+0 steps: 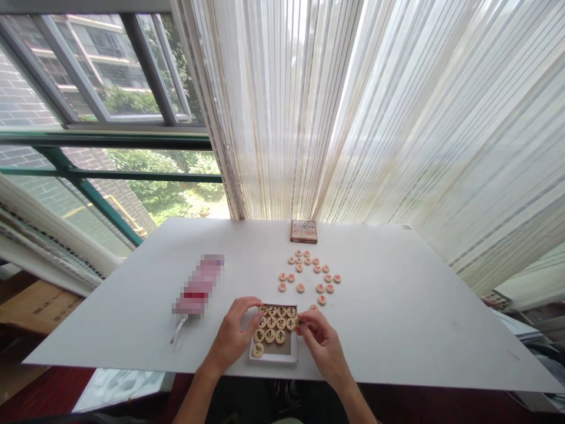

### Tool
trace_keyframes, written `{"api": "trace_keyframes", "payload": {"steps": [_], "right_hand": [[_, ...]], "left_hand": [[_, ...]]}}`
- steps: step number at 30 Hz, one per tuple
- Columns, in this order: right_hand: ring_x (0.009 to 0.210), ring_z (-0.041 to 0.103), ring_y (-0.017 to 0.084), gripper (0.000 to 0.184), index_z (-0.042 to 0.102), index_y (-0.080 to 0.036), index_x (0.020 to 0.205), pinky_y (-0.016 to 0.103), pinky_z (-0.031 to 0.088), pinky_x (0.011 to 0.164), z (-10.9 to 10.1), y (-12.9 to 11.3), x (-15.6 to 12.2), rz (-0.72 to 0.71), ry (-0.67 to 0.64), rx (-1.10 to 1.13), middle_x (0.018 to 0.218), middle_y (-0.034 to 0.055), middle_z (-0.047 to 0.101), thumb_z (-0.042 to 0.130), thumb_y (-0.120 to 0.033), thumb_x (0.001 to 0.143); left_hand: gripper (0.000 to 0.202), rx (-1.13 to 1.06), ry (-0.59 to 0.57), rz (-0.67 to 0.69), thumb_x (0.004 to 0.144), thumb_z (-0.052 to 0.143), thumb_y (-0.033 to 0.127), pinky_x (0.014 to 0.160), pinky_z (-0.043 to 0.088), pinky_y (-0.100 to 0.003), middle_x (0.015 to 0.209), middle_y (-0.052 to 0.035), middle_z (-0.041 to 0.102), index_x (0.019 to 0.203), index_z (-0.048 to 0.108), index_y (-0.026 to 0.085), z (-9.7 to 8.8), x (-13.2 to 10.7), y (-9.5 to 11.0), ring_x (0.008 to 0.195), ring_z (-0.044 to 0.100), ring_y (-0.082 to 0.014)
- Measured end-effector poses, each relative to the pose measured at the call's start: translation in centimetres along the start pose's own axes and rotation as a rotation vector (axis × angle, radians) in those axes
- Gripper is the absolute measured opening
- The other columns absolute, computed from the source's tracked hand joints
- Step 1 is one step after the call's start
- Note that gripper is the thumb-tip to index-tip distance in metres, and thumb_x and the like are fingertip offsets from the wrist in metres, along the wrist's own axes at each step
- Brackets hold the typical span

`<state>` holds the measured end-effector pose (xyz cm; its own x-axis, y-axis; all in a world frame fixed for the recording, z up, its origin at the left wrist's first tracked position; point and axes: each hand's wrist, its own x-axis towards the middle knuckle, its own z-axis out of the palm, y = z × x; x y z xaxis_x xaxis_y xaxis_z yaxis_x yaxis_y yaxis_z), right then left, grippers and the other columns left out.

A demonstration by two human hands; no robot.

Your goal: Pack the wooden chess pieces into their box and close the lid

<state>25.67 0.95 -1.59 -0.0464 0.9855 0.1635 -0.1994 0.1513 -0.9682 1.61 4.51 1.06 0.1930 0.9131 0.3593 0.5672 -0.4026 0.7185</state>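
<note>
A shallow white box lies at the front edge of the table, with several black-lettered Chinese chess pieces in rows inside it. Its lower right part shows bare bottom. My left hand rests at the box's left side, thumb and fingers spread against its upper left corner. Just off the right rim, my right hand pinches a black-lettered chess piece between thumb and fingers. Beyond that hand, a red-lettered piece is partly hidden. Several more red-lettered pieces are scattered loosely on the table behind the box.
A brown printed box sits at the table's far edge by the curtain. A blurred pink packet with a white strip lies to the left on the white table. A window is at the left.
</note>
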Motion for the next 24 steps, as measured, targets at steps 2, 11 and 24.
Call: {"api": "trace_keyframes", "payload": {"steps": [2,11,24], "right_hand": [[0.094,0.067,0.021,0.022,0.064,-0.025,0.111,0.035,0.055,0.09,0.0,0.1,0.1,0.009,0.008,-0.029,0.103,0.0052,0.063,0.066,-0.035,0.091],[0.084,0.066,0.019,0.03,0.06,-0.024,0.113,0.033,0.056,0.084,0.0,0.4,0.1,0.033,0.027,-0.082,0.095,0.0035,0.061,0.07,-0.038,0.088],[0.086,0.068,0.02,0.03,0.068,-0.025,0.116,0.034,0.057,0.084,0.0,-0.8,-0.1,-0.024,0.018,-0.236,0.111,0.008,0.065,0.055,-0.043,0.096]], "left_hand": [[0.022,0.047,0.002,0.012,0.096,0.054,0.035,0.102,0.051,-0.043,0.121,-0.0068,0.064,0.113,0.064,0.026,-0.1,-0.6,-1.2,0.116,0.06,-0.0238],[0.028,0.177,-0.046,0.043,0.098,0.05,0.029,0.106,0.048,-0.047,0.13,-0.0061,0.062,0.124,0.059,0.028,0.5,-1.7,-2.3,0.123,0.057,-0.0245],[0.031,0.206,-0.048,0.085,0.096,0.051,0.028,0.103,0.049,-0.047,0.133,-0.0065,0.062,0.126,0.057,0.028,0.3,-1.7,-1.5,0.123,0.057,-0.0253]]}}
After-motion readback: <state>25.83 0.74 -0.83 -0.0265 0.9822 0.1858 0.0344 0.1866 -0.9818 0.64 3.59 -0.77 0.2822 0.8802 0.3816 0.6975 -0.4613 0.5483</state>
